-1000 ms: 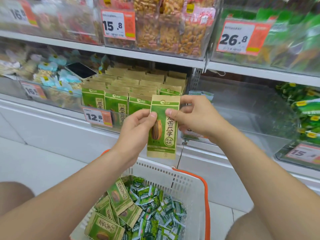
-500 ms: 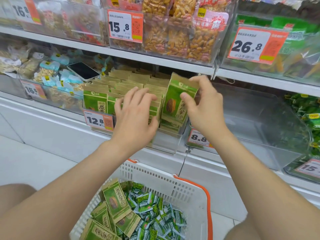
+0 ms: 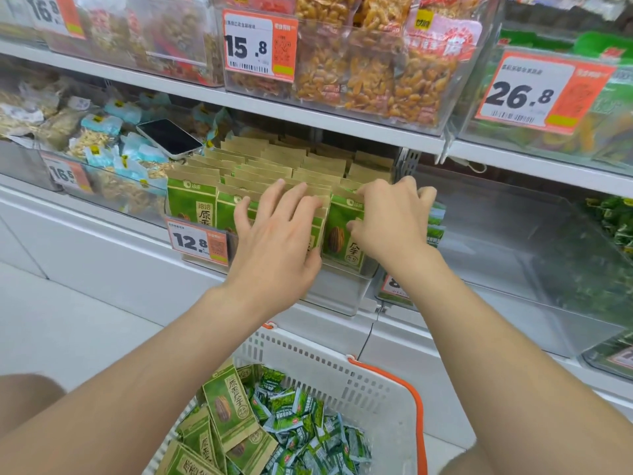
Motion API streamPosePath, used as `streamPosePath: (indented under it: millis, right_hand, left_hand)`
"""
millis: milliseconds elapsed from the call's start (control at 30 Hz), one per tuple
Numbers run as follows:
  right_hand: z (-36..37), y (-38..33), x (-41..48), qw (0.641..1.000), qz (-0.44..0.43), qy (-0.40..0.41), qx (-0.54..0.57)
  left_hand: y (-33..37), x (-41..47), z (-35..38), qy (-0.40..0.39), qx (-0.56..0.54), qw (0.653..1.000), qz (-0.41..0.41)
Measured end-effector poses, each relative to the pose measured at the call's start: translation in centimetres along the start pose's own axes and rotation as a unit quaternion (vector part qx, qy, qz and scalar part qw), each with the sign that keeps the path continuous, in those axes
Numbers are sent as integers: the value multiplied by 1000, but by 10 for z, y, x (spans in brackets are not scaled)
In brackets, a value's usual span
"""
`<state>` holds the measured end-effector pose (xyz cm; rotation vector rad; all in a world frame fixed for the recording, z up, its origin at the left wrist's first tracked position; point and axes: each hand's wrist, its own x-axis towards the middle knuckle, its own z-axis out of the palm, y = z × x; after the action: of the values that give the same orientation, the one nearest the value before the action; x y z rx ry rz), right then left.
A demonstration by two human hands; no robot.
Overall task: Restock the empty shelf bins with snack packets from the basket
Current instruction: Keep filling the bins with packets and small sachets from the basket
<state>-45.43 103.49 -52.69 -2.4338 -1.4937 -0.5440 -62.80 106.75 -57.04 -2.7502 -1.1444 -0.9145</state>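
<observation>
"Where's the packet?"

"In the clear bin (image 3: pixel 337 298) on the lower shelf (image 3: pixel 102 234), upright at the front right corner, a little right of the 12.8 tag (image 3: pixel 198 240). The seed packet (image 3: pixel 340 236), green with a brown top, faces out. The right hand (image 3: pixel 390 222) has it, thumb on the printed face and fingers curled over the top edge. That grip is clamped on it."

"And the other one?"

"The left hand (image 3: pixel 274 243) has its fingers straight and spread, and it rests across the tops of the packets just left of that one. Its grip is apart and holds nothing."

"What else is in the bin?"

"Rows of matching packets (image 3: pixel 274 162), standing upright and packed close toward the back."

"The basket?"

"The white basket (image 3: pixel 342 371) with the orange handle (image 3: pixel 416 406) sits low between the person's arms, in front of the shelf. More large seed packets (image 3: pixel 229 411) lie flat at its left, against a heap of small green packets (image 3: pixel 301 419)."

"And next door?"

"The neighbouring bin (image 3: pixel 513 269) stands just beside on the right. A few little green sachets (image 3: pixel 435 221) show at its left wall, behind the right hand. On the other side, a phone (image 3: pixel 169 137) lies face up on pale blue packets (image 3: pixel 99 121)."
</observation>
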Motion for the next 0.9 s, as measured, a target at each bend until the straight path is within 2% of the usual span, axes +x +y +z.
streamPosePath:
  millis: [133, 300, 467, 567, 633, 700, 733, 833, 900]
  right_hand:
    - [3, -5, 1, 999, 2, 14, -40]
    - [7, -1, -11, 996, -17, 82, -36]
    - [0, 0, -26, 988, -67, 140, -8]
    - [-8, -7, -41, 977, -137, 158, 31]
    - [-16, -16, -56, 972, -190, 117, 72]
    - [-20, -28, -74, 968, -235, 17, 83]
    - [-19, -33, -82, 964, -252, -46, 72]
    - [0, -45, -108, 925, -292, -240, 25]
    - [21, -49, -126, 885, -319, -340, -13]
  left_hand:
    - [-1, -3, 1, 11, -9, 1000, 13]
    - [0, -8, -2, 50, -37, 997, 41]
    - [-2, -13, -6, 165, -8, 981, 102]
    - [-9, -22, -5, 142, -50, 983, 104]
    - [-16, -30, 0, 61, -39, 995, 63]
    - [-25, -39, 10, -97, 0, 995, 24]
    - [-29, -45, 16, -185, 10, 983, 13]
    - [-41, -71, 45, -425, 66, 902, 29]
    - [-50, -96, 71, -540, 94, 835, 44]
